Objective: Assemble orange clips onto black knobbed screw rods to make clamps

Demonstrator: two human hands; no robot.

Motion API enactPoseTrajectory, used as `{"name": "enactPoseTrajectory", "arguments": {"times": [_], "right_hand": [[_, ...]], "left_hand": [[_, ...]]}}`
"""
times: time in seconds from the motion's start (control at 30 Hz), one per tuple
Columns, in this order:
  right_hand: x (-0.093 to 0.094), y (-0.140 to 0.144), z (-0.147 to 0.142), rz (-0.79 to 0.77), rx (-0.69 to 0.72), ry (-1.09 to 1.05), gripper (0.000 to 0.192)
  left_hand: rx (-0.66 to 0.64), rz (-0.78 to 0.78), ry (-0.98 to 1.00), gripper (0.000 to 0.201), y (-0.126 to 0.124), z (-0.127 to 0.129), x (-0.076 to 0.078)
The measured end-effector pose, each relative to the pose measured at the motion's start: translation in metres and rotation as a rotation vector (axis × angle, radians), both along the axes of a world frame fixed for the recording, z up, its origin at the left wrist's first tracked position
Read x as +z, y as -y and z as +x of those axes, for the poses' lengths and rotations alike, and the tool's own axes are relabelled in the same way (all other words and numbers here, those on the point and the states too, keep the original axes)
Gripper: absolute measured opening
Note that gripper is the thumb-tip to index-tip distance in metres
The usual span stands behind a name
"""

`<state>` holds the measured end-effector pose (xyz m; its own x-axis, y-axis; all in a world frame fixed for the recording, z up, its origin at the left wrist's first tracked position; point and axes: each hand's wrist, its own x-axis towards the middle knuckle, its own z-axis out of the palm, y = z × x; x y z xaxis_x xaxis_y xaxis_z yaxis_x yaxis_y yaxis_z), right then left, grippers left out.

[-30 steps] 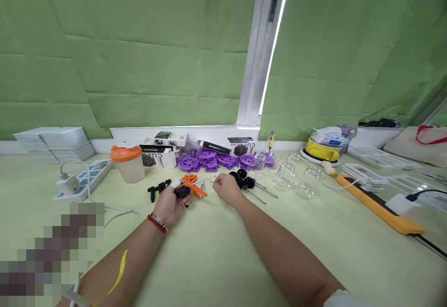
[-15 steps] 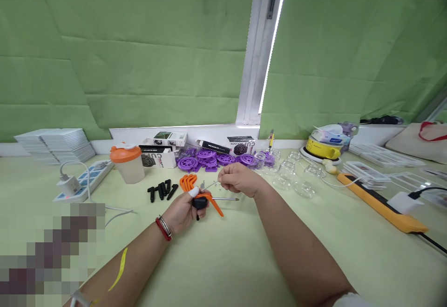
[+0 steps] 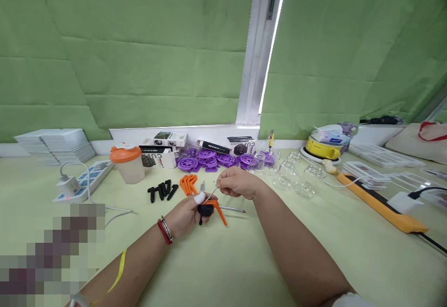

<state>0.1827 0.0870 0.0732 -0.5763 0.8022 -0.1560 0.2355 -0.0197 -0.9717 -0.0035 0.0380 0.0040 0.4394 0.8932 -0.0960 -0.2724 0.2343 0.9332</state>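
My left hand point(image 3: 186, 214), a white wrap on its thumb, is closed around an orange bent plastic piece point(image 3: 220, 213) and a rounded black part point(image 3: 205, 210). A metal shaft point(image 3: 232, 209) with a dark-gold tip sticks out to the right from behind the orange piece; its other end is hidden. My right hand point(image 3: 239, 183) pinches the upper end of a thin metal rod point(image 3: 210, 195), which slants down to the pieces in my left hand. Beyond the left hand lie several orange bent pieces point(image 3: 189, 185), small metal pins point(image 3: 202, 186) and black T-shaped parts point(image 3: 162, 190).
Purple wheel-shaped parts point(image 3: 207, 156) and cup holder boxes point(image 3: 240, 146) line the back. A lidded cup point(image 3: 127, 165) and white power strip point(image 3: 92, 179) stand left. Clear plastic pieces point(image 3: 286, 174), a yellow pot point(image 3: 323, 150) and an orange power strip point(image 3: 380, 202) are right.
My left hand has shifted slightly right and down with the orange and black pieces. The rod in my right hand is now steeper, its lower end at those pieces.
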Motion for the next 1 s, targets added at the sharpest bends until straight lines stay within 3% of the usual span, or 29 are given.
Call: {"name": "enactPoseTrajectory", "arguments": {"times": [0.37,1.0], "right_hand": [[0.008,0.003,0.005,0.047,-0.053,0.01,0.004],[-0.013,-0.01,-0.01,0.187,-0.043,0.119,0.008]], "left_hand": [[-0.006,0.02,-0.041,0.045,0.001,0.003,-0.003],[0.001,-0.065,0.047,0.04,0.001,0.007,-0.005]]}}
